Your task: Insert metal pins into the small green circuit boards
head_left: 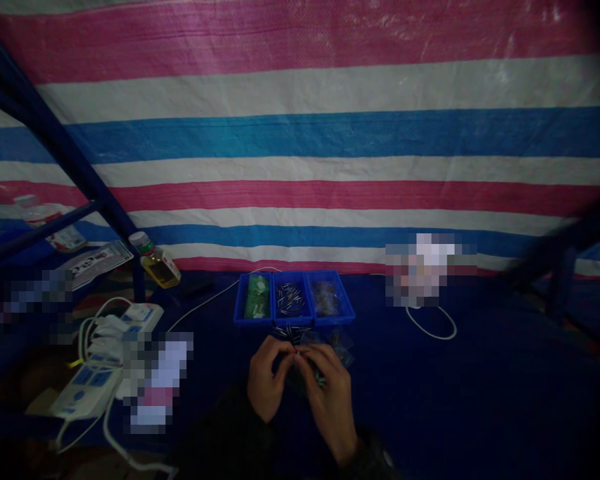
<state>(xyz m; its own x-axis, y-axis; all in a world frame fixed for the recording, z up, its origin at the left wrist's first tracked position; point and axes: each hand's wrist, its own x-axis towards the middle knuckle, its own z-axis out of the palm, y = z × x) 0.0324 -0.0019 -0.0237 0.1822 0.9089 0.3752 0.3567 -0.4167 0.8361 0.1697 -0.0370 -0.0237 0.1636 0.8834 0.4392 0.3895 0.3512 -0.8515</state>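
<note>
Both my hands meet at the front of the blue table (430, 400), fingertips together. My left hand (270, 375) is closed in a pinch, and my right hand (327, 387) pinches against it from the other side. Whatever sits between the fingertips is too small and dark to name. Just beyond them lies a loose pile of thin dark metal pieces (291, 332), with clear plastic bags (343, 350) beside it. Small green pieces (321, 379) show partly beneath my right hand. Behind stand three joined blue bins holding green items (257, 298), thin metal pieces (291, 298) and bagged brownish parts (326, 298).
A bottle of yellow liquid (161, 267) stands at the back left. White power strips (93, 387) with plugs and cables lie at the left edge. A white cable (433, 335) loops at the right. Striped sheeting (300, 137) hangs behind, between dark blue frame bars (60, 143).
</note>
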